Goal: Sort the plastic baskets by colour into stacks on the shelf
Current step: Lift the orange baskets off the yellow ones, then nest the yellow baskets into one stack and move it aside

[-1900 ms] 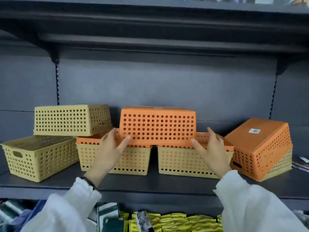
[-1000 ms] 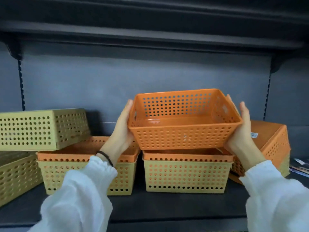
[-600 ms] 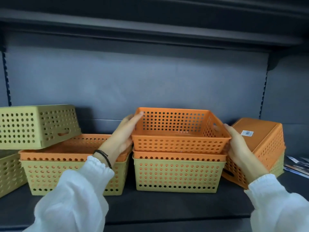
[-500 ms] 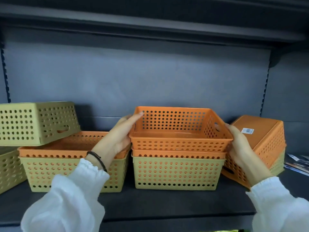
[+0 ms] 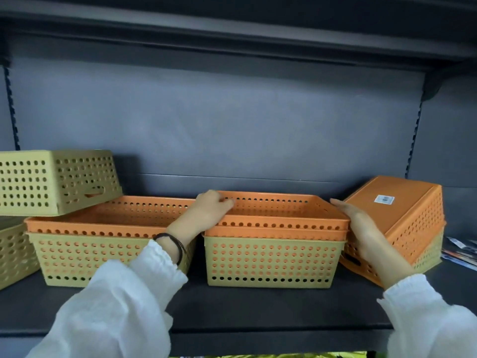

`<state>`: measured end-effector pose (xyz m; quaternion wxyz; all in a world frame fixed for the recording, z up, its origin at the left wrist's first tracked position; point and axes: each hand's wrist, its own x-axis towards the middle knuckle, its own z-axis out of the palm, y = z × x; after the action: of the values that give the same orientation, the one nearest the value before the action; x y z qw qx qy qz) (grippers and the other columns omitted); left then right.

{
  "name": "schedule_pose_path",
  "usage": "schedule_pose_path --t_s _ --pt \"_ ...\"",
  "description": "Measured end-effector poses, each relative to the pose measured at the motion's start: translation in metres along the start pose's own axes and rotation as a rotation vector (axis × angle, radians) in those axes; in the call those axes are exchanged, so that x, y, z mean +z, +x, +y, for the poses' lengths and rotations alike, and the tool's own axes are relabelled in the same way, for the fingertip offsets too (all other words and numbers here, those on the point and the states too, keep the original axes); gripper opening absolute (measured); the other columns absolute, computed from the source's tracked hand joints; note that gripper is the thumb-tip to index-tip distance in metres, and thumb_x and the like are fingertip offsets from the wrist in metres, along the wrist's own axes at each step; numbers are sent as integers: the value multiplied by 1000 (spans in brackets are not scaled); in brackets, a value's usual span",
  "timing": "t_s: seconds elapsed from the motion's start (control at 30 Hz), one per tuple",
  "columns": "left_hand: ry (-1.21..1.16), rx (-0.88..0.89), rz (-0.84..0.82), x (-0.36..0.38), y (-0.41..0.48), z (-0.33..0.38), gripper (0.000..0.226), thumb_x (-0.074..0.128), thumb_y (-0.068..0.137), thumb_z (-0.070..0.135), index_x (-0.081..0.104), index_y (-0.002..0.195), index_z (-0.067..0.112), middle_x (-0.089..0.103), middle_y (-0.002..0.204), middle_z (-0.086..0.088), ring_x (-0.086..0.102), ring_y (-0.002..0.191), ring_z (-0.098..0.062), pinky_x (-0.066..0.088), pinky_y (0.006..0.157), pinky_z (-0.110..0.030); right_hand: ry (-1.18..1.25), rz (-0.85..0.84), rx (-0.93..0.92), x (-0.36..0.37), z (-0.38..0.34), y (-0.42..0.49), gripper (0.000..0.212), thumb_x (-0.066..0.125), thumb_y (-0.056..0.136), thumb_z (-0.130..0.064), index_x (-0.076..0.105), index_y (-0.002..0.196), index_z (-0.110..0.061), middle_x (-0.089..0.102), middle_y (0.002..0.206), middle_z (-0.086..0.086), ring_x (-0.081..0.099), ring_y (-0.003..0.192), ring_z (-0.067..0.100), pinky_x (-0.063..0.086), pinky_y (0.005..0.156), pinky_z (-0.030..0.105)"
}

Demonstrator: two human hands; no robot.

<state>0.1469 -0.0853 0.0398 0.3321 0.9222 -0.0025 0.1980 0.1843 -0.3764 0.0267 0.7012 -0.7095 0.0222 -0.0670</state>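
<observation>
Head view, orange basket [image 5: 281, 220] nested, between hands [image 5: 210, 211]

On the shelf [image 5: 232, 306] I count four orange baskets: two nested in the middle yellow basket [image 5: 271, 262], one inside the yellow basket to its left [image 5: 103, 257], and one overturned to its right [image 5: 402, 220]. Yellow baskets are probably five: these two, an upside-down one [image 5: 51, 182] further left, one cut by the frame edge [image 5: 13, 251], and apparently one under the overturned orange. Two hands are visible.
</observation>
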Motion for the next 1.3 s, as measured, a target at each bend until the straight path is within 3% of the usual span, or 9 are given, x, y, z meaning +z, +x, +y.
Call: schedule_pose_path --t_s 0.1,0.2,0.4,0.53,0.7,0.77,1.03,1.17,1.3 --pt "86 100 46 -15 -8 1 30 55 93 34 73 106 13 74 96 -7 65 83 -19 46 77 -29 -161 133 -279 -5 7 5 28 43 98 -15 67 107 -25 67 115 11 64 95 22 51 82 36" --pt "106 194 130 -41 -21 -12 24 60 92 29 74 107 16 75 96 3 63 85 -5 41 80 -18 -455 255 -601 0 11 -4 28 47 93 -8 70 102 -20 71 103 5 60 77 16 47 74 34" --pt "309 211 52 -96 -55 -66 42 68 75 53 73 107 26 71 106 14 63 96 2 45 88 -18 -816 32 -1118 58 8 -34 24 52 91 -24 72 98 -15 71 101 -1 62 103 17 44 95 36" --pt "393 182 4 -122 -71 -97 57 59 70 69 72 105 27 70 108 14 61 98 2 48 93 -23 -777 -212 -1146 113 4 -65 35 45 90 -41 70 108 -23 68 109 -10 57 106 6 41 93 24" --pt "524 219 474 -164 -78 -135 51 68 76 43 63 121 18 61 130 -5 52 123 -23 38 106 -39 -899 -463 -1195 177 1 -86 42 48 91 -47 61 126 -30 61 127 -13 51 120 6 37 100 24" --pt "605 139 549 -180 -77 -152 70 77 71 35 53 134 16 49 142 -12 41 131 -32 34 109 -51 -943 -490 -1192 199 1 -90 42 51 93 -47 57 131 -32 59 133 -13 50 123 7 38 103 29" --pt "757 13 361 -223 -64 -205 136 72 43 77 0 152 41 -4 163 -9 -2 148 -39 6 113 -64 -1041 -437 -1197 227 -2 -95 26 53 96 -39 69 116 -36 73 109 -16 68 99 12 50 93 35" --pt "881 108 237 -244 -54 -217 137 59 39 90 -14 147 48 6 162 -11 5 148 -37 8 111 -67 -1034 -352 -1160 227 2 -97 21 59 93 -34 72 109 -36 75 99 -16 69 92 13 50 89 34" --pt "941 218 236 -248 -47 -214 134 71 41 79 3 151 42 28 150 -15 26 139 -36 21 111 -62 -1021 -289 -1143 235 0 -106 23 59 92 -33 72 111 -33 74 103 -14 68 96 9 43 95 30"
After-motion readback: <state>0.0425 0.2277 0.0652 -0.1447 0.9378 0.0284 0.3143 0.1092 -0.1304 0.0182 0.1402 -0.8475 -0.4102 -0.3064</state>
